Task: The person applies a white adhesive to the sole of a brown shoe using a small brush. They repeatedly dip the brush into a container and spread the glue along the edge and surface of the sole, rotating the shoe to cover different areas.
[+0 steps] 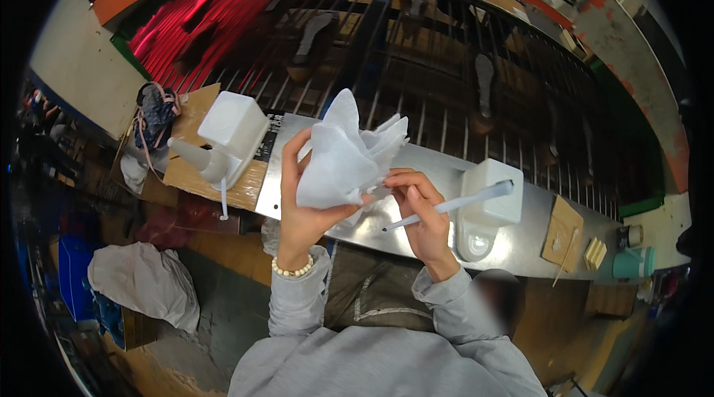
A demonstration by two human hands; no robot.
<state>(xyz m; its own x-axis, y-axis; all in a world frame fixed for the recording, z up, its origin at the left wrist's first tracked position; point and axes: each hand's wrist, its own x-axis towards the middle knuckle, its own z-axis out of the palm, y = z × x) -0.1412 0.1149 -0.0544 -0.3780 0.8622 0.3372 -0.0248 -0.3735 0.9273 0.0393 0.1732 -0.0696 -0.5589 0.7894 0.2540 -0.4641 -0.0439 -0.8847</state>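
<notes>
A bundle of thin white sheets (338, 162) with pointed, flaring tips is gripped by my left hand (297, 222), thumb in front and fingers behind. Through my right hand (428, 229) runs a slender white brush-like tool (468, 200). Its wider grey-blue end points right and its small dark tip points left. My right fingertips are also at the lower right edge of the sheets; whether they pinch a sheet is hard to see. Below and behind both hands lies a shiny metal ledge (372, 237).
Beyond the ledge runs a rod conveyor (372, 92) with several shoe soles (484, 77). White plastic containers stand left (232, 122) and right (500, 181). Farther right are a cardboard piece (563, 226) and a teal cup (632, 263). A white bag (141, 285) sits low on the left.
</notes>
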